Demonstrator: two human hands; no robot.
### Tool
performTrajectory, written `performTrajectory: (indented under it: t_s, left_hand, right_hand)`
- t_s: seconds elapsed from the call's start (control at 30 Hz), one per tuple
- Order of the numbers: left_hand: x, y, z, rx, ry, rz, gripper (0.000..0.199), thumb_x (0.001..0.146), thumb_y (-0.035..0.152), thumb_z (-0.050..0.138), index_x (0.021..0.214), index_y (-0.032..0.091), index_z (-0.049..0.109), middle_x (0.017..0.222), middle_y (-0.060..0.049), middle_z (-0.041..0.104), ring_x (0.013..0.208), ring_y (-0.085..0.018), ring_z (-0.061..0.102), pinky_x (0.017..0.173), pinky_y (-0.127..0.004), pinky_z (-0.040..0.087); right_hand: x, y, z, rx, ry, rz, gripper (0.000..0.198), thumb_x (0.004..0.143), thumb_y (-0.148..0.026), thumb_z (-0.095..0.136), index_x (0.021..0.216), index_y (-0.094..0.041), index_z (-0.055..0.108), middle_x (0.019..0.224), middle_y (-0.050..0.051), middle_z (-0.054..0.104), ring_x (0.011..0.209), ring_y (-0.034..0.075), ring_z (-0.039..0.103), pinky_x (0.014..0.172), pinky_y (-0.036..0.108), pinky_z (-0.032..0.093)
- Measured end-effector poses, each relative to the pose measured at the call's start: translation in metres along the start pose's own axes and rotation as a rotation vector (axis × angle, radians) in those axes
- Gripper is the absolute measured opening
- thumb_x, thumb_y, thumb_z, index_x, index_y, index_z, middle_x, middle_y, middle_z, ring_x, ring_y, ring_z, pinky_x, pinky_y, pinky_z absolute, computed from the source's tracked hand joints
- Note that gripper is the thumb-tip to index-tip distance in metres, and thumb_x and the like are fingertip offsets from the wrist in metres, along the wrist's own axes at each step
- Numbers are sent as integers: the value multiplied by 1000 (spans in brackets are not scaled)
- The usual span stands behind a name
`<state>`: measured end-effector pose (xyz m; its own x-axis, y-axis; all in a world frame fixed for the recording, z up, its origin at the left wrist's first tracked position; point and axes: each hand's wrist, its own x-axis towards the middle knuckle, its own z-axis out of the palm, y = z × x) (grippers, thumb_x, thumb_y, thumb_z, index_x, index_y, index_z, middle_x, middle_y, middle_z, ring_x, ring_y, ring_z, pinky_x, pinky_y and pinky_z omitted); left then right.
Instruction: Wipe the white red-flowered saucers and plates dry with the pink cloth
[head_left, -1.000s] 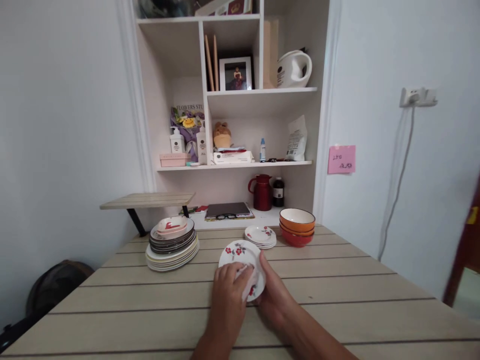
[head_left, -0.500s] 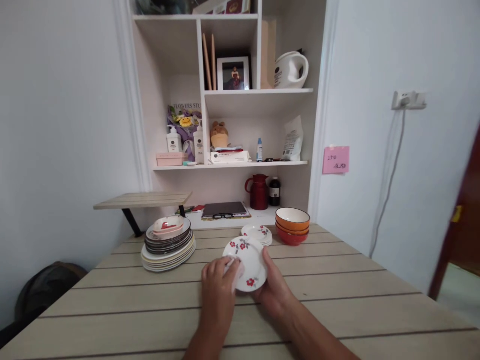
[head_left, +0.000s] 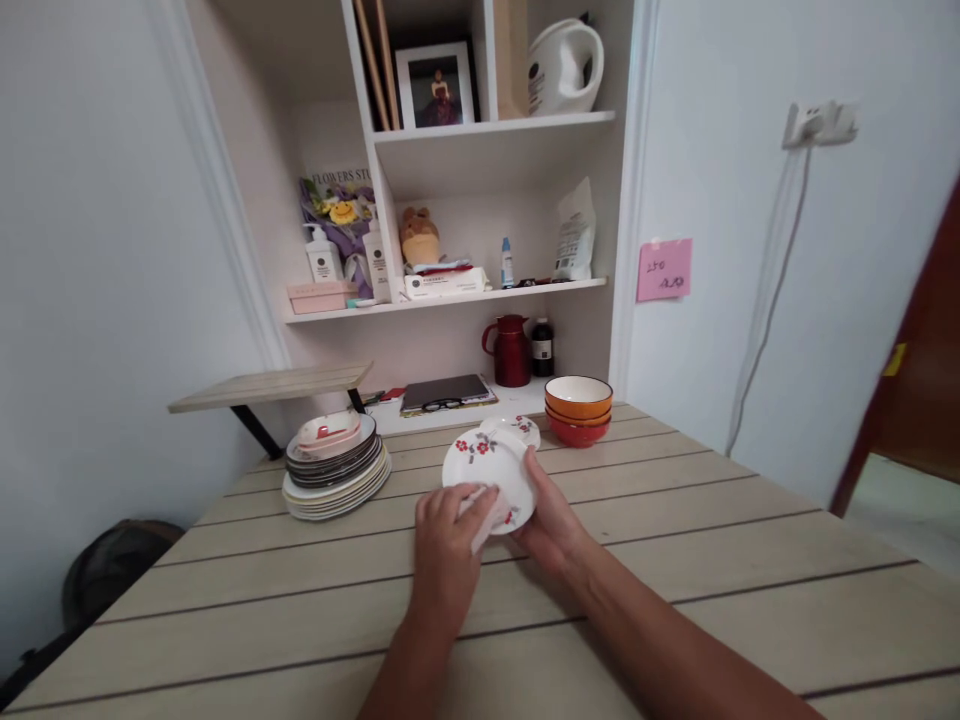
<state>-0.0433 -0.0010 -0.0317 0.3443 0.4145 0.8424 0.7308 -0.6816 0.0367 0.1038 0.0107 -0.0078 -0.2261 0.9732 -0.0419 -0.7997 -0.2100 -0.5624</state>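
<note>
A small white plate (head_left: 487, 468) with red flowers is held tilted above the table, facing me. My right hand (head_left: 551, 525) grips its right edge, thumb on the front rim and the other fingers behind. Pressed against the plate's lower front is my left hand (head_left: 450, 530), closed on a pale, thin cloth or tissue (head_left: 486, 520); which of the two I cannot tell. Just behind the held plate lie matching flowered plates (head_left: 525, 428), partly hidden by it. Orange and red bowls (head_left: 577, 412) are stacked to their right.
On the left of the slatted table (head_left: 315, 600) stands a tall pile of plates (head_left: 337, 490) topped by small pink dishes (head_left: 328, 434). A raised wooden shelf (head_left: 270, 384) overhangs behind it. At the back are a closed laptop (head_left: 444, 394), a red jug (head_left: 512, 352) and a dark bottle (head_left: 542, 348).
The camera view has tilted down and shifted. My left hand with the pale cloth or tissue has moved right and down across the plate, covering part of the lower flower. My right hand keeps its grip.
</note>
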Motion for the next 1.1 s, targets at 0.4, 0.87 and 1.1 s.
performTrajectory:
  t_s: [0.4, 0.87, 1.1]
  left_hand:
    - [-7, -18, 4, 150, 90, -212, 40, 82, 5, 61, 116, 26, 66, 107, -8, 61, 100, -22, 56, 87, -39, 46]
    - [-1, -30, 2, 344, 80, -324, 30, 86, 14, 62, 112, 26, 69, 102, -7, 65, 95, -23, 59, 84, -39, 41]
    - [-2, -25, 3, 369, 98, -256, 27, 87, 16, 61, 110, 26, 70, 100, -7, 66, 92, -23, 60, 80, -37, 43]
  right_hand:
    - [-3, 30, -1, -247, 67, 132, 56, 84, -60, 56, 116, -15, 65, 99, 11, 77, 87, 24, 71, 81, 37, 53]
    - [-5, 39, 2, -314, 65, 184, 57, 84, -61, 55, 116, -15, 66, 102, 10, 77, 86, 22, 70, 76, 32, 52]
    - [3, 24, -1, -135, 116, 112, 57, 85, -60, 54, 120, -15, 64, 99, 11, 77, 92, 25, 71, 85, 39, 53]
